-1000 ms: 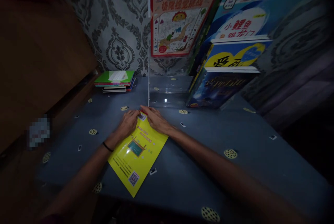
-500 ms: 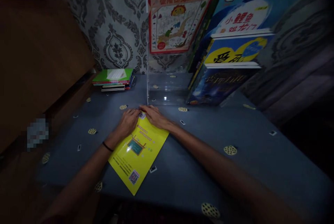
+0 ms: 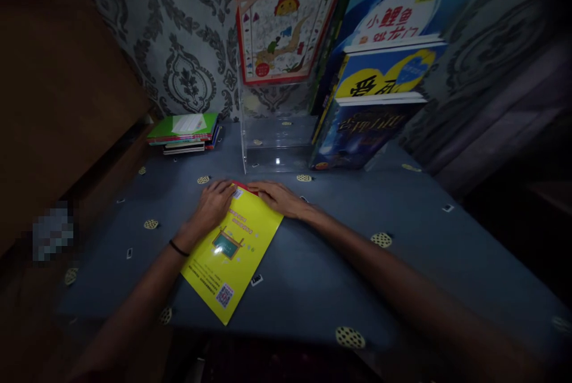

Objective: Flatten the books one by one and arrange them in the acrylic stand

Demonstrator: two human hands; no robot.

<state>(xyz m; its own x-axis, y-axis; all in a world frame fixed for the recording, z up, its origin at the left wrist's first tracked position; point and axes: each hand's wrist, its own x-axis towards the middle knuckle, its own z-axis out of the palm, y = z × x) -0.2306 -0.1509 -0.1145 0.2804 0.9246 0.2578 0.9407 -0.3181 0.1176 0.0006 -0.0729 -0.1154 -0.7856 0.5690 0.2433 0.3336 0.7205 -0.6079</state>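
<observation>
A yellow booklet [image 3: 241, 243] lies slanted on the table, with a small chalkboard picture, printed text and a QR code on its face. A red strip shows along its far edge. My left hand [image 3: 217, 203] grips the upper left side of the booklet, fingers bent over the far edge beside a small barcode. Across from it, my right hand [image 3: 280, 198] holds the far right corner, its fingers reaching along the red strip. My fingertips at that edge are partly hidden. A dark band circles my left wrist.
Beyond my hands, a clear acrylic rack [image 3: 277, 159] holds several upright picture books, among them a dark blue book [image 3: 361, 133]. A stack of thin books [image 3: 185, 130] lies at the back left. The blue patterned tablecloth [image 3: 313, 276] covers the table.
My right hand has slid rightward along the far edge, away from my left hand, and the red strip now shows between them. The whole view has shifted slightly.
</observation>
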